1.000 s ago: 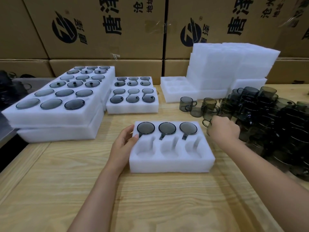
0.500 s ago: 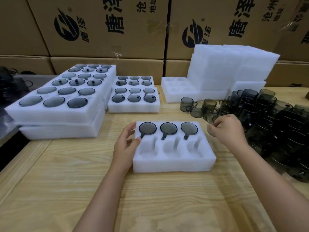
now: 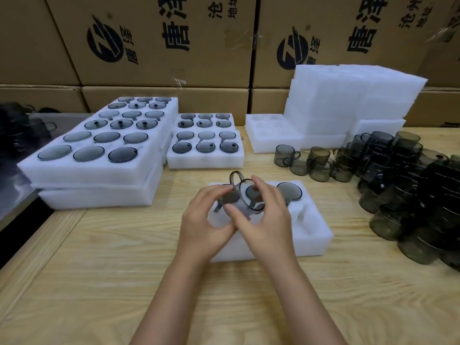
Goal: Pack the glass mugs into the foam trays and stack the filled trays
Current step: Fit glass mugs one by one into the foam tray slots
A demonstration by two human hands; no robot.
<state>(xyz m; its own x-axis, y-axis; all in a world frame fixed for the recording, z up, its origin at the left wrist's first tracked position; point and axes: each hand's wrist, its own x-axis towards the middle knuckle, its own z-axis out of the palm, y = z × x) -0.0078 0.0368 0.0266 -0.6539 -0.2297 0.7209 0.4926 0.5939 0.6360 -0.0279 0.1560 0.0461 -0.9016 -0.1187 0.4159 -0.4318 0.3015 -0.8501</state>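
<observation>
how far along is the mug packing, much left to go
Done: a stack of filled trays sits on the left, with more filled trays beside it. In hand: the left hand and right hand hold a mug over the front tray, whose visible near pocket is empty. Left: a big pile of loose mugs on the right and a stack of empty trays behind it.

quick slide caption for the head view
Left hand and right hand hold a glass mug above the partly filled foam tray, loose mugs heaped nearby.
</observation>
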